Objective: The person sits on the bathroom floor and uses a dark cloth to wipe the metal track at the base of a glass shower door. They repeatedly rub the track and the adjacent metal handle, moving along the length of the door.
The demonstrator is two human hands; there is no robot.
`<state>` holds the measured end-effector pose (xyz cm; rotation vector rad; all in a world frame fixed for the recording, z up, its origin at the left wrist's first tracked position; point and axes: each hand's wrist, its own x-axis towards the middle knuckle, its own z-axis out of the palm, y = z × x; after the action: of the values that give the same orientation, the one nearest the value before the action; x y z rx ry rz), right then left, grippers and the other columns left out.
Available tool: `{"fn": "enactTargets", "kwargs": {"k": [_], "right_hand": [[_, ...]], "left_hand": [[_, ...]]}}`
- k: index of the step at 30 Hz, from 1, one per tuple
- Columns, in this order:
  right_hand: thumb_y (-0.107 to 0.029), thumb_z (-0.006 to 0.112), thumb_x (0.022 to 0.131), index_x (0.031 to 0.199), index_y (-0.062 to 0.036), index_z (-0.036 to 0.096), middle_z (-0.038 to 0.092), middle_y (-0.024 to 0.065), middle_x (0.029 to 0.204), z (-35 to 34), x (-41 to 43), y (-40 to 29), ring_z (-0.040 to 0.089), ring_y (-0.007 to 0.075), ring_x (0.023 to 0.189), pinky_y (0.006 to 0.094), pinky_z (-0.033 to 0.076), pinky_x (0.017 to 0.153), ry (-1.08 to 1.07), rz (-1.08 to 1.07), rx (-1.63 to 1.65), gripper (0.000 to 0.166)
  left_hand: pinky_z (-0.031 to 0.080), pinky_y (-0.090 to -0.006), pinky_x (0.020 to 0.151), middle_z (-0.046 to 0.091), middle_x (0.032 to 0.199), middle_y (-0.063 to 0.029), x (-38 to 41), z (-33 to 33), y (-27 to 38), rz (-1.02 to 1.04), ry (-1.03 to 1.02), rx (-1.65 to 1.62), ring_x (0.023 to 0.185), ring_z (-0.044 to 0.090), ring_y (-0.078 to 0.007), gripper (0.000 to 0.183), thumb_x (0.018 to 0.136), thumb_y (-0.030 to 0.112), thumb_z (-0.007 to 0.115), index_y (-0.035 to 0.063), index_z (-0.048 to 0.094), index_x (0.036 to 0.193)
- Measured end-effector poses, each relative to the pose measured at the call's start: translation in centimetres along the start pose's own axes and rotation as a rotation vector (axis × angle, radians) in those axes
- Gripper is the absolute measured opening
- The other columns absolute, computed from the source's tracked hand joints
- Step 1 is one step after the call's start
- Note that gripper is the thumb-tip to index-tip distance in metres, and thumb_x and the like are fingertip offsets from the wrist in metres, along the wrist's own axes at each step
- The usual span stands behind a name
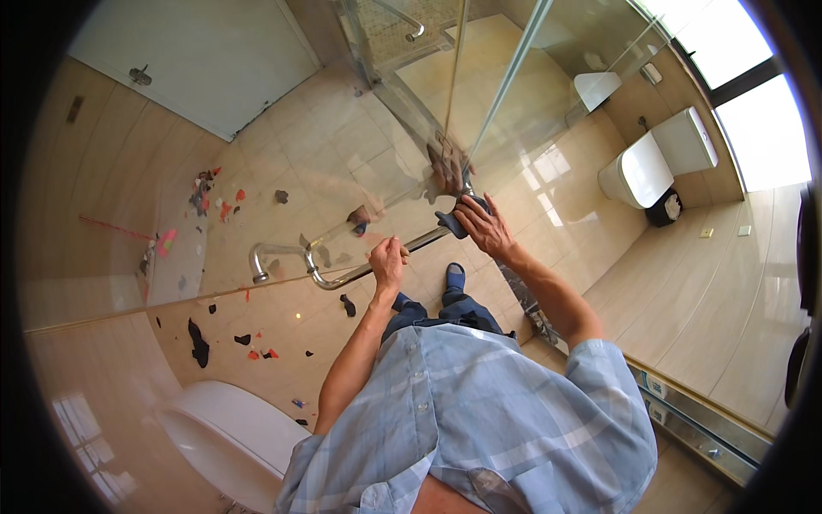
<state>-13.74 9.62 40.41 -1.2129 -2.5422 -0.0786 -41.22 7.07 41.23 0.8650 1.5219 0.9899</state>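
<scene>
A curved metal handle bar runs along a glass shower panel in front of me. My left hand is closed around the bar near its middle, with its thumb side up. Against the bar's far right end, my right hand presses a dark cloth, its fingers spread over the fabric. The glass mirrors the right hand and the bar. Part of the cloth hangs below the fingers.
Black and red scraps lie scattered on the tiled floor. A white bathtub stands at the lower left, a toilet and a small black bin at the right. A white door is at the upper left.
</scene>
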Motion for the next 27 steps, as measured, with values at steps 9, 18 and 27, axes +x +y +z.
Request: {"fn": "enactTargets", "kwargs": {"k": [9, 18, 27], "right_hand": [[-0.010, 0.053, 0.091, 0.143, 0.0121, 0.035, 0.028, 0.0328, 0.154, 2.7, 1.3, -8.3, 0.026, 0.0462, 0.145, 0.0526, 0.023, 0.117, 0.209, 0.728, 0.245, 0.060], [-0.035, 0.064, 0.091, 0.127, 0.0119, 0.053, 0.059, 0.0323, 0.119, 2.6, 6.8, -4.5, 0.058, 0.0457, 0.113, 0.0489, 0.047, 0.097, 0.099, 1.303, 0.437, 0.060], [-0.022, 0.070, 0.088, 0.099, -0.0041, 0.068, 0.071, 0.0103, 0.091, 6.3, 2.6, 3.9, 0.069, 0.0264, 0.086, 0.0484, 0.053, 0.077, -0.209, 1.308, 2.324, 0.021]], "left_hand": [[0.043, -0.0242, 0.050, 0.062, 0.066, -0.0049, 0.2, -0.3, -0.9, 0.021, -0.022, 0.001, 0.053, 0.052, -0.0088, 0.036, 0.099, 0.029, 0.054, 0.0025, 0.061, 0.076], [0.042, -0.0238, 0.049, 0.061, 0.066, -0.0037, -0.3, -0.4, -0.3, 0.058, -0.017, 0.007, 0.052, 0.051, -0.0083, 0.034, 0.099, 0.027, 0.054, 0.0030, 0.060, 0.076], [0.042, -0.0231, 0.049, 0.060, 0.064, -0.0030, 0.2, 0.0, -0.8, 0.039, -0.038, 0.029, 0.051, 0.052, -0.0085, 0.032, 0.099, 0.027, 0.055, 0.0021, 0.063, 0.080]]}}
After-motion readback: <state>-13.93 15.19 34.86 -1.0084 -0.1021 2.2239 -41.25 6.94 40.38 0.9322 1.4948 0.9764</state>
